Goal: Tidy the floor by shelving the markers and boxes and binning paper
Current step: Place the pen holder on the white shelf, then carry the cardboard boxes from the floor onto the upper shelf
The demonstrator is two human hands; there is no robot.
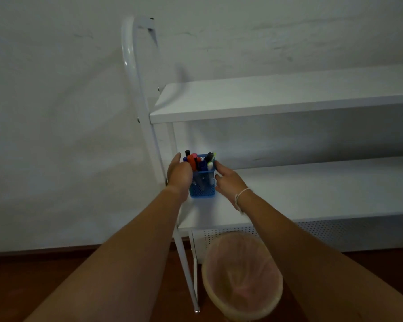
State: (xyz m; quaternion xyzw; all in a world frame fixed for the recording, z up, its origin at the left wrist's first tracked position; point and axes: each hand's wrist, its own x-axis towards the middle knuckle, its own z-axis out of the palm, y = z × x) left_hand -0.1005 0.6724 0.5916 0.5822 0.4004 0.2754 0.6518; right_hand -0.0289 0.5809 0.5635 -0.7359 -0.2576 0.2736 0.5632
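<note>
A blue mesh pen holder (202, 185) stands on the left end of the lower white shelf (312, 189). Several markers (197, 160) in red, black, blue and green stick out of its top. My left hand (179, 174) wraps the holder's left side. My right hand (228, 181) touches its right side, with the fingers partly spread along the edge. A white band circles my right wrist. No boxes or paper show in this view.
A round bin (242, 275) with a pinkish liner stands on the wooden floor (21, 282) below the shelf, between my forearms. The upper shelf (277, 98) is bare. The rack's white tube frame (135, 89) rises at the left against a pale wall.
</note>
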